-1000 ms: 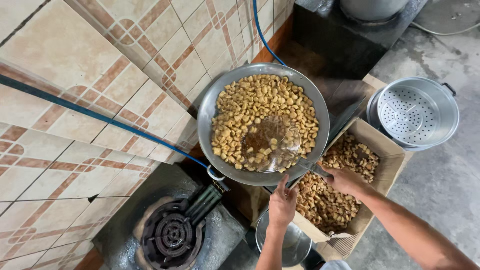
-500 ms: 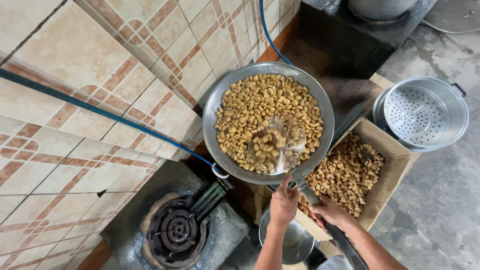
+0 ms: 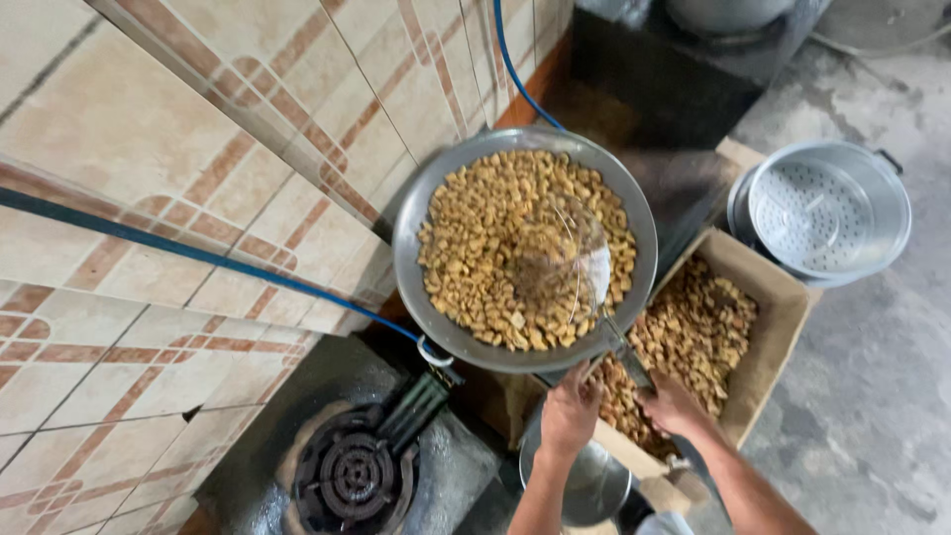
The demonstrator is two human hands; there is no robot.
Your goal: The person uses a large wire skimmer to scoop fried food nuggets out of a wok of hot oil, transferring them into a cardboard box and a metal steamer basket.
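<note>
Left hand clenched on round grey metal pan's near rim, right hand around wire skimmer's handle, mesh among pale nuts.

A rough cooking area, likely a small food workshop: a gas burner fed by a blue hose, tiled wall, concrete floor (stained), a perforated steamer pot and a cardboard box of nuts.
</note>
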